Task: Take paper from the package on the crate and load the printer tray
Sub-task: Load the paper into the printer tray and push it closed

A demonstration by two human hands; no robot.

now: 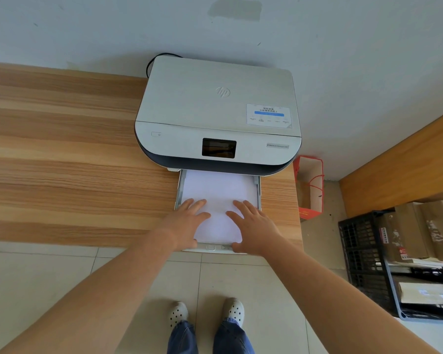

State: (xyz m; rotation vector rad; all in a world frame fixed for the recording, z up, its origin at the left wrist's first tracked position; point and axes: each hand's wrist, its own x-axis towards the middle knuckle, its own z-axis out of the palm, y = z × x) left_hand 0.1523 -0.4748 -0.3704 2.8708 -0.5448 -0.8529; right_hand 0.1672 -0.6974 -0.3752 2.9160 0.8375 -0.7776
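Note:
A white printer (216,108) stands on a wooden table against the wall. Its tray (180,190) is pulled out toward me over the table's front edge, and a stack of white paper (219,192) lies in it. My left hand (187,222) lies flat on the near left part of the paper, fingers spread. My right hand (253,226) lies flat on the near right part, with its heel over the tray's front lip. At the right, a black crate (363,261) on the floor carries a brown paper package (414,231).
The wooden table (74,162) stretches to the left of the printer. A red and white paper bag (308,187) stands on the floor between the table and the crate. A wooden panel (407,159) runs along the right wall. My feet in white clogs stand on the tiled floor.

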